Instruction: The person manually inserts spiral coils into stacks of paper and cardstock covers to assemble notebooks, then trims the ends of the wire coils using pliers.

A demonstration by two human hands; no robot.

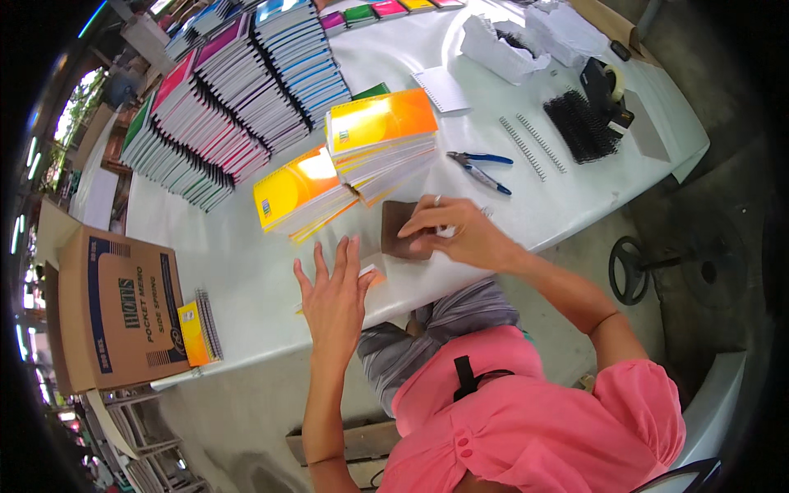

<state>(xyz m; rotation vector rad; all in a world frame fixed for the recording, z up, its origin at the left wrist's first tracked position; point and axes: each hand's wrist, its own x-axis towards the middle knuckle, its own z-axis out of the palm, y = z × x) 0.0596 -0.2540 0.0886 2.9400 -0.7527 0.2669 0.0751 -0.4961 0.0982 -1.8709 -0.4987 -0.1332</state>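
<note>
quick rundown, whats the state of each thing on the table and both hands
left hand: open, fingers spread, flat over a small pad
right hand: fingers curled, resting on the brown pad
brown pad: lying flat at the table edge
orange notebooks: closed, stacked, leaning
pliers: lying flat, untouched
wire coils: loose, side by side
cardboard box: closed, at the table end
</note>
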